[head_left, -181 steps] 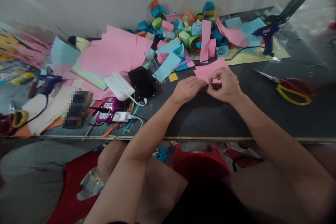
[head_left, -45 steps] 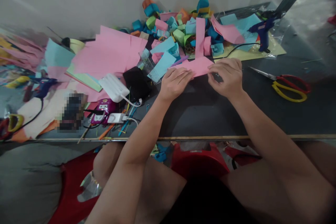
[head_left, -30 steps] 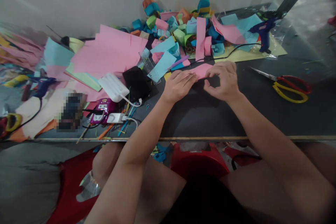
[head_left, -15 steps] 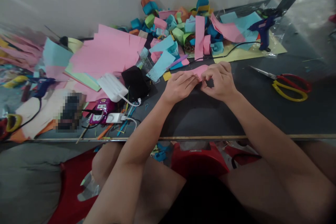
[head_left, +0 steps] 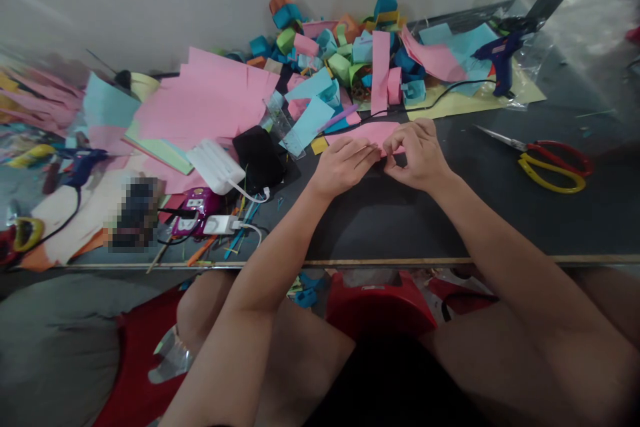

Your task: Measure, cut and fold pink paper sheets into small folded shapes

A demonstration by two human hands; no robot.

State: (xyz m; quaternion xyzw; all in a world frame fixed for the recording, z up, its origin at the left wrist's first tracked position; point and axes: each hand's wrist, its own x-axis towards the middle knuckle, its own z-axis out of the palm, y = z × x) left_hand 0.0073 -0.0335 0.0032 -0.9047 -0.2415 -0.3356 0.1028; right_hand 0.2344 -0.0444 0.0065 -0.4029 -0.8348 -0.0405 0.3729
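A piece of pink paper (head_left: 376, 131) lies on the dark table under my fingers, its near part hidden by both hands. My left hand (head_left: 345, 165) rests over its left side, fingers together and closed on the near edge. My right hand (head_left: 419, 155) pinches the paper's near edge between thumb and index finger, close to the left fingertips. Just beyond the paper are a purple pen (head_left: 339, 119) and a small yellow paper square (head_left: 319, 145). A longer pink strip (head_left: 381, 73) leans on the pile behind.
Colourful folded paper pieces (head_left: 340, 67) heap against the wall. Scissors (head_left: 543, 159) and a blue glue gun (head_left: 504, 63) lie to the right. Leftward are pink sheets (head_left: 210, 93), a white power bank (head_left: 217, 165), a black pouch-like item (head_left: 259, 159) and a purple socket block (head_left: 196, 212).
The pink paper was lifted and held by both hands, then lowered to the table. My right hand has moved left until its pinch meets my left fingertips at the near edge.
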